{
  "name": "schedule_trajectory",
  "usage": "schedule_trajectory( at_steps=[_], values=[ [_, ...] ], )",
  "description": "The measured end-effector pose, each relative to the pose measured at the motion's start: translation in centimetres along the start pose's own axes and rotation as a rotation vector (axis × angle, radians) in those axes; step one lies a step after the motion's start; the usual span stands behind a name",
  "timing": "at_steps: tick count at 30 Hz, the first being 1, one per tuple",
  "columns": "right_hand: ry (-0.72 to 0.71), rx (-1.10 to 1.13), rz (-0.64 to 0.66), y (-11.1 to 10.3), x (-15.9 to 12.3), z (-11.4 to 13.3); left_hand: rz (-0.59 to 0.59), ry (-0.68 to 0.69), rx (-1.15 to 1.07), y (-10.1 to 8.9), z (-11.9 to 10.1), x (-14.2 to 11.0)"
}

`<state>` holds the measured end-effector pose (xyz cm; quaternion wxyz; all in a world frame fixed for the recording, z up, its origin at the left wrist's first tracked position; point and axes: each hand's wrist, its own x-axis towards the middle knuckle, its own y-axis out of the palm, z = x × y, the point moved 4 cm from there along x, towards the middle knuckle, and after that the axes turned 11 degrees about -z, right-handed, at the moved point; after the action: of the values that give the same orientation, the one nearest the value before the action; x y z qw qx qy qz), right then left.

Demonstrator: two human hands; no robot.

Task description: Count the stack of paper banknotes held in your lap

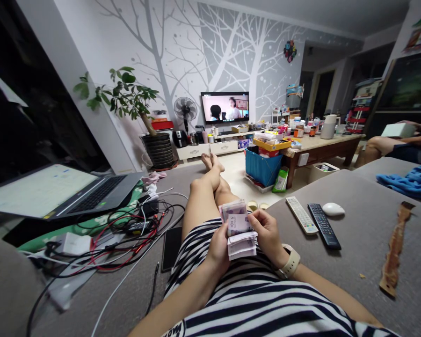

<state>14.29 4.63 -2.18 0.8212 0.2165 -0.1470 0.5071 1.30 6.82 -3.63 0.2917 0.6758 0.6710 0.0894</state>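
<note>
A stack of purplish banknotes (pixel 239 223) is held above my lap, over the striped clothing (pixel 263 299). My left hand (pixel 218 248) is closed around the left side of the stack, its thumb over the edge. The lower ends of several notes fold down toward me in layers. My right hand (pixel 269 232), with a pale watch (pixel 292 262) at its wrist, pinches the upper right edge of a note between thumb and fingers. Part of the stack is hidden behind the left thumb.
Left of my legs lie a laptop (pixel 101 192), tangled cables (pixel 140 229) and a dark phone (pixel 171 248). A white remote (pixel 301 215), a black remote (pixel 323 225) and a white mouse (pixel 333 209) rest on the right. Another person (pixel 403 140) sits at far right.
</note>
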Motion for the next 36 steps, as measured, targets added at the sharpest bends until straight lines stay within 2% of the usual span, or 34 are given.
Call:
schedule_trajectory(
  at_steps=[22, 28, 33, 36],
  values=[
    [-0.032, -0.014, 0.001, -0.1, -0.3, 0.3, 0.01, -0.003, 0.001, 0.0, 0.0, -0.2],
    [-0.025, -0.012, 0.06, -0.1, -0.3, 0.0, 0.052, -0.039, -0.078, 0.4, -0.1, -0.8],
    [0.032, -0.035, -0.057, -0.4, 0.3, -0.8, 0.021, -0.021, -0.024, 0.3, -0.4, -1.2],
    [0.06, -0.052, -0.064, -0.3, 0.5, -1.3, 0.033, -0.02, -0.006, 0.3, -0.5, -1.3]
  ],
)
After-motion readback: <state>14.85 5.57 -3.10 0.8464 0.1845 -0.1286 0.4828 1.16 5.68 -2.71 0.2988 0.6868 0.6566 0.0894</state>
